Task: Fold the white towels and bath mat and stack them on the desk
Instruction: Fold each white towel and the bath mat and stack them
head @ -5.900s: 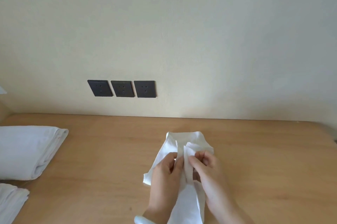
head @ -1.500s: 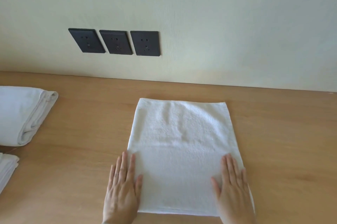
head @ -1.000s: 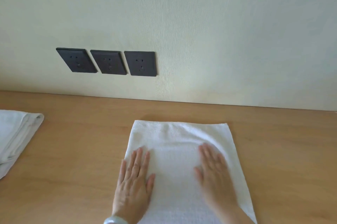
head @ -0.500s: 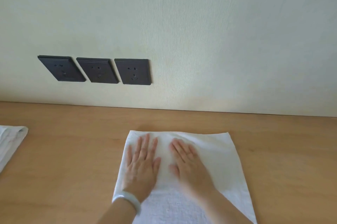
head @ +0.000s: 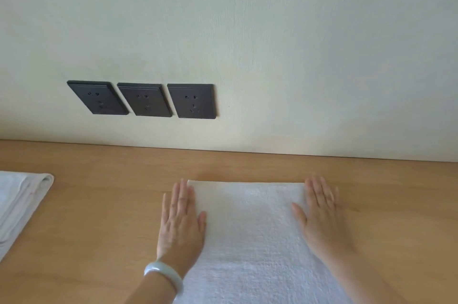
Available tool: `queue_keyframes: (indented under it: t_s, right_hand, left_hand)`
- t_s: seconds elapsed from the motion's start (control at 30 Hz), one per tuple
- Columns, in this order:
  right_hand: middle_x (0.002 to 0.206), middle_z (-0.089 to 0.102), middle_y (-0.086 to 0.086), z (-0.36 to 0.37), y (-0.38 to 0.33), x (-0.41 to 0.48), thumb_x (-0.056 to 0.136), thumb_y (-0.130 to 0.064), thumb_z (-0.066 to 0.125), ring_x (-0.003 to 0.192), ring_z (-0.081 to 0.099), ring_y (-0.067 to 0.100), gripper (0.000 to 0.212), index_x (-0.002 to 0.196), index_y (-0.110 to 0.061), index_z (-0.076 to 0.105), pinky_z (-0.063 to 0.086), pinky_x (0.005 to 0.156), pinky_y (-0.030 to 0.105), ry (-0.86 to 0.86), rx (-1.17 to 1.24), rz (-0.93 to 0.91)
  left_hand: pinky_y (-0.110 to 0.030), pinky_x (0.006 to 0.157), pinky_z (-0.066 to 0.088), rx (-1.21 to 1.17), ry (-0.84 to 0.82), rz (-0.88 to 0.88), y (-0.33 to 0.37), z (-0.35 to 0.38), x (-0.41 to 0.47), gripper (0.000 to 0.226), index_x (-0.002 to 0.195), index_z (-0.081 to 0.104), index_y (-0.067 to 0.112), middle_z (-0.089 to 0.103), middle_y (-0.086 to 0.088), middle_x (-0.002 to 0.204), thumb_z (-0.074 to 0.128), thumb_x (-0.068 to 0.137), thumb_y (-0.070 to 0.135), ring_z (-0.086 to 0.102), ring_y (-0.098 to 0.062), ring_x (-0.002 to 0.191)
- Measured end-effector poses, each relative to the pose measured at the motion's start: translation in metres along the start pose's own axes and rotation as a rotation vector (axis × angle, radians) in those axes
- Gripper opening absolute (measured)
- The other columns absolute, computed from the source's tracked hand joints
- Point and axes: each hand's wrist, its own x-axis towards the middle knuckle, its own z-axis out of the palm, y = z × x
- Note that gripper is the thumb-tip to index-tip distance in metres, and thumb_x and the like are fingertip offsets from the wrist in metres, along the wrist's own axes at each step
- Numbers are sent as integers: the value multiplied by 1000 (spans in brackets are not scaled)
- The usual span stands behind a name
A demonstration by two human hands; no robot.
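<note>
A pile (head: pixel 19 202) of folded white cloth lies on the desk (head: pixel 99 229) at the far left. Its rounded fold faces right, and the frame cuts off the rest. It sits well apart from the hands. Above it and a little to the right, three dark sockets (head: pixel 143 100) sit side by side on the pale wall (head: pixel 272 43).

Right of the pile, the left hand (head: pixel 181 222) lies palm down with its fingers straight and close together. It holds nothing and presses flat on the left edge of the towel (head: pixel 250 241). The thumb rests on the cloth and the outer fingers reach over onto bare wood. A pale bracelet (head: pixel 164 276) rings that wrist.

The towel lies spread flat on the desk between the two hands. Its far edge is straight, runs along the wall line and stays apart from it. Its near end runs out of the bottom of the frame.

The right hand (head: pixel 322 219), slightly blurred, also lies flat and grips nothing. Its fingers are straight on the towel's right edge, with the thumb spread inward on the cloth and the outer fingers over the wood.
</note>
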Motion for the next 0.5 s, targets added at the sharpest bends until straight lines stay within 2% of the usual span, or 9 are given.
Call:
queue_keyframes:
  t_s: [0.07, 0.13, 0.27, 0.4, 0.5]
  right_hand:
    - [159, 17, 9, 3, -23, -3, 101, -51, 18, 148, 11, 21, 67, 151, -6, 21, 9, 116, 45, 9, 38, -110]
    - [160, 15, 6, 9, -32, -7, 101, -53, 14, 148, 6, 18, 67, 152, -10, 19, 7, 117, 43, -35, 31, -149]
    - [161, -8, 1, 9, 8, -2, 92, -62, -10, 148, -14, 14, 78, 153, -15, -6, -4, 121, 38, -91, 6, 21]
    - [159, -17, 1, 4, 24, -1, 88, -62, -15, 147, -15, 15, 79, 152, -16, -12, -2, 122, 38, -151, -13, 54]
    - [159, -19, 2, 6, 23, 1, 85, -62, -18, 147, -15, 17, 80, 151, -16, -15, -1, 121, 42, -187, -35, 85]
  left_hand:
    - [-44, 118, 13, 19, 2, 110, 12, 2, 6, 62, 151, 20, 2, 14, -14, 161, 24, 101, 38, 12, -27, 150]
    - [-41, 118, 12, 6, -15, 121, 12, 6, 10, 63, 151, 23, 4, 18, -13, 160, 22, 102, 43, 13, -25, 149]
    - [-38, 118, 6, 55, -41, 78, 1, 10, 15, 74, 153, 16, 4, 10, -11, 161, 14, 100, 55, 8, -23, 150]
    - [-38, 118, 1, 37, -64, -23, 7, 10, 16, 82, 152, 6, 1, 4, -15, 161, 8, 96, 60, 1, -26, 150]
    - [-36, 119, -9, 29, -107, -51, 9, 7, 20, 89, 151, -10, 2, -10, -15, 161, -8, 88, 64, -12, -25, 149]
